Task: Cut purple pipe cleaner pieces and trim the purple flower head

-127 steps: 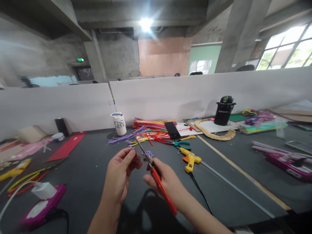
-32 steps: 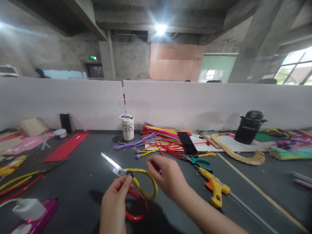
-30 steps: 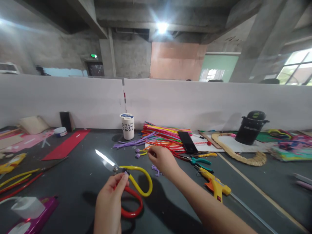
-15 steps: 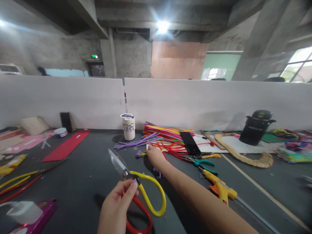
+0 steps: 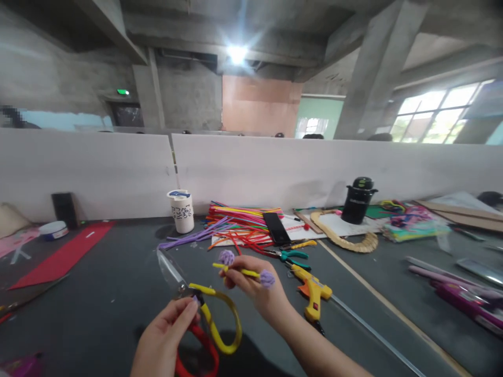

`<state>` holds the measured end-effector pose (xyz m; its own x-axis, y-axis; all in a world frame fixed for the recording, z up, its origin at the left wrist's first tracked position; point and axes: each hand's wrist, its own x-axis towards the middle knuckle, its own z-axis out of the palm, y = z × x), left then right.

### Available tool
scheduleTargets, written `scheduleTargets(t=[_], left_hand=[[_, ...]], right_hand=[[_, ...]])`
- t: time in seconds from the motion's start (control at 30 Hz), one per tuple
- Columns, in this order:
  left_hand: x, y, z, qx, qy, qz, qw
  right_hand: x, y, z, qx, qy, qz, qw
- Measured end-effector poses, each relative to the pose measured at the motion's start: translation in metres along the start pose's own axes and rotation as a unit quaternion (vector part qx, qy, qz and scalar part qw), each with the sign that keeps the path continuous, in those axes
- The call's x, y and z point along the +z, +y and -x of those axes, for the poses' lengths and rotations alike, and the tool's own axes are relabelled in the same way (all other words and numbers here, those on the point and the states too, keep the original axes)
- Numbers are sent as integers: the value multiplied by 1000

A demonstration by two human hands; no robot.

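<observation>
Stems (image 5: 250, 273), purple-tipped and just lifted, sit pinched in my right hand (image 5: 261, 296) at two o'clock from my left hand (image 5: 163, 335), which grips scissors (image 5: 207, 315), leaving neither free.

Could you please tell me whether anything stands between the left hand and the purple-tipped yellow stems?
Yes, in this view the yellow handle of the scissors lies between the left hand and the yellow stems.
</observation>
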<state>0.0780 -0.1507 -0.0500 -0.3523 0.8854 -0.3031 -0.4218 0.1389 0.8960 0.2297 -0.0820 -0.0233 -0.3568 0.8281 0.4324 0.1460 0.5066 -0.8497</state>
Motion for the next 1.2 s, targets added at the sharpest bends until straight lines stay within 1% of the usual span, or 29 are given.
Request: scheduleTargets(t=[0.03,0.1,0.23,0.37,0.5,0.6,0.77,0.9,1.1,1.13,1.2], left_hand=[[1,0,1,-9,1,6,1000],[4,1,1,-30,4,16,999],[6,3,1,-53,6,12,999],[5,5,1,-56,10,10,998],[5,5,1,-56,14,15,998],[6,5,1,-51,24,16,998],[7,5,1,-48,9,11,999],[7,6,2,-52,12,15,998],[10,8,5,-68,16,16,997],[10,8,5,-67,14,14,998],[10,7,6,-63,13,16,998]], right_hand=[[0,-5,4,5,3,-25,1000],[-2,-13,7,9,12,-40,999],[-9,-21,6,19,36,-9,999],[-14,-23,9,-19,34,75,996],[-16,-26,13,-78,34,151,985],[-16,-26,14,-100,39,177,978],[-16,-23,13,-110,41,195,974],[-16,-22,12,-120,42,204,971],[-15,-24,11,-105,38,212,971],[-16,-24,10,-98,31,223,969],[-19,-21,6,-57,0,274,960]])
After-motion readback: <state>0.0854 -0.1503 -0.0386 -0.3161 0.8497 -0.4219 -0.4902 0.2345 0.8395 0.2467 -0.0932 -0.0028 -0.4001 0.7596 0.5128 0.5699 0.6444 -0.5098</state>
